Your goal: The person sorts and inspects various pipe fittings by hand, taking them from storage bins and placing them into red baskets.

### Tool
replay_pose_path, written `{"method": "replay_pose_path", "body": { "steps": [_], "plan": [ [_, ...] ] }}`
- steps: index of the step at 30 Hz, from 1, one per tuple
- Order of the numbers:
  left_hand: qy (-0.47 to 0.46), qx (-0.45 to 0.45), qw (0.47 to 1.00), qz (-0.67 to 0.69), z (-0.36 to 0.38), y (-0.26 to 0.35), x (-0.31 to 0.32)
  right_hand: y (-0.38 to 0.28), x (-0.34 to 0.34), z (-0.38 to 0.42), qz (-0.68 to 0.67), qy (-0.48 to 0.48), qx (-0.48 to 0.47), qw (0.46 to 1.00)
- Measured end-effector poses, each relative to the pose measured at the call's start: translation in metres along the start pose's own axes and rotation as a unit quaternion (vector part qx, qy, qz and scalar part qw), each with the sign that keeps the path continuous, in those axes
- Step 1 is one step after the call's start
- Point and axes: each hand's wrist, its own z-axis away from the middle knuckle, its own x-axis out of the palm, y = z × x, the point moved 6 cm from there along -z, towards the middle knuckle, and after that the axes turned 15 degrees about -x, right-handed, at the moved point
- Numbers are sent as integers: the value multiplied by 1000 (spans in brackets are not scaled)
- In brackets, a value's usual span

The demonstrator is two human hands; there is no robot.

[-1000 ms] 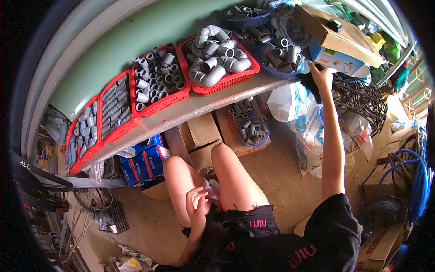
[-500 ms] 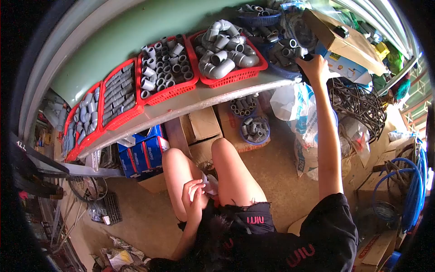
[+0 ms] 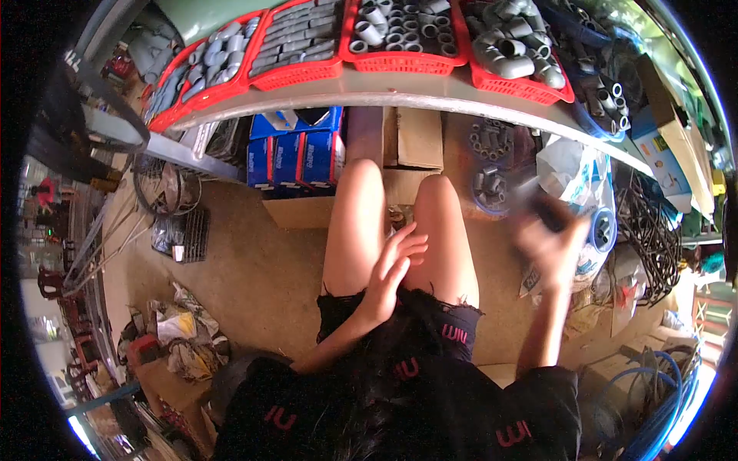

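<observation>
While raised and blurred, right hand (image 3: 547, 242) grips dark object (image 3: 547, 213), left hand (image 3: 392, 265) spread, resting between thighs

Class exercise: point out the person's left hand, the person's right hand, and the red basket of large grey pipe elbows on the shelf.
left hand (image 3: 390, 265), head view, on the palm, resting open between the knees.
right hand (image 3: 547, 240), head view, on the blurred back of the hand.
red basket (image 3: 532, 87), head view, on its front wall.

Red baskets (image 3: 403, 61) of grey pipe fittings (image 3: 384, 19) line a shelf (image 3: 369, 91) above blue boxes (image 3: 296, 157) and cardboard cartons (image 3: 411, 142).
</observation>
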Motion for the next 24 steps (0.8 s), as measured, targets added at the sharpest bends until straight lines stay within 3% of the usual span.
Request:
{"method": "replay_pose_path", "body": {
  "steps": [2,4,5,6,7,8,9,10,11,12,14,15,16,18,19,20,22,23,24],
  "plan": [
    [-4,-15,995,98,4,-5,9,-27,63,43,-12,-103,-87,991],
    [-3,3,999,-40,5,-1,8,-46,104,77,-45,-219,2,975],
    [38,12,999,-33,10,-7,0,-51,110,86,-76,-223,-9,972],
    [75,-7,997,20,13,-9,-8,-55,114,91,-107,-226,-22,968],
    [57,-72,981,168,14,-17,-13,-62,109,90,-152,-238,-28,959],
    [37,-134,940,313,16,-24,-16,-58,100,92,-206,-178,-17,962],
    [20,-148,937,315,16,-28,-24,-52,92,96,-258,-119,-6,959],
    [59,-162,950,261,14,-41,-40,-53,84,96,-308,-62,4,949],
    [-5,-156,946,283,11,-53,-49,-57,82,98,-399,-6,61,915],
    [-70,-150,939,302,9,-59,-51,-60,84,98,-388,-28,-5,921],
    [-41,-232,889,393,20,-37,-20,-90,101,86,-186,-148,-164,957],
    [-20,-168,918,359,22,-47,-19,-95,125,91,-115,-225,-202,946],
    [6,-104,940,324,26,-57,-18,-85,129,93,-184,-154,-179,954],
    [-23,-102,975,197,21,-47,-21,-78,135,89,-179,-150,-177,956],
    [-25,-81,983,165,20,-37,-18,-83,130,85,-159,-102,-207,960],
    [-63,-50,976,204,19,-38,-21,-84,130,85,-141,-104,-191,966],
    [-32,-118,974,189,16,-19,-17,-83,130,87,-105,-109,-162,975],
    [6,-54,996,67,13,-20,-26,-80,125,80,-126,-41,-166,977],
    [-14,-56,997,-42,16,-5,-25,-71,118,72,-188,56,-84,977]
  ]
}}
